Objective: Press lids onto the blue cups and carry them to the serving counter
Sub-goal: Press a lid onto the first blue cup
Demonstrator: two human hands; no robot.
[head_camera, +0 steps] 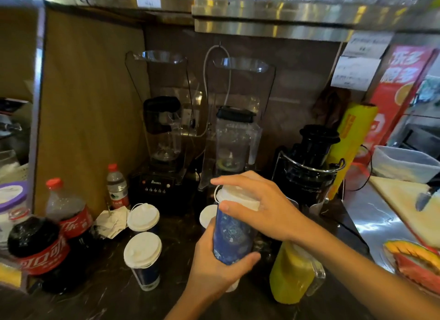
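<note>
My left hand point(212, 269) grips a blue cup point(232, 238) around its lower half, lifted above the dark counter. My right hand point(259, 207) lies over the cup's white lid point(238, 197), fingers spread across the top and thumb against the rim. Two more blue cups with white lids stand on the counter to the left, one nearer point(142, 257) and one behind it point(143, 216). Another white lid point(207, 215) shows just behind the held cup; what it sits on is hidden.
Cola bottles point(71, 215) and a water bottle point(117, 187) crowd the left. Two blenders point(164, 138) and a black juicer point(312, 162) line the back wall. A pitcher of yellow juice point(292, 274) stands right of the cup. A cutting board with knife point(426, 198) and cut fruit point(414, 260) lie far right.
</note>
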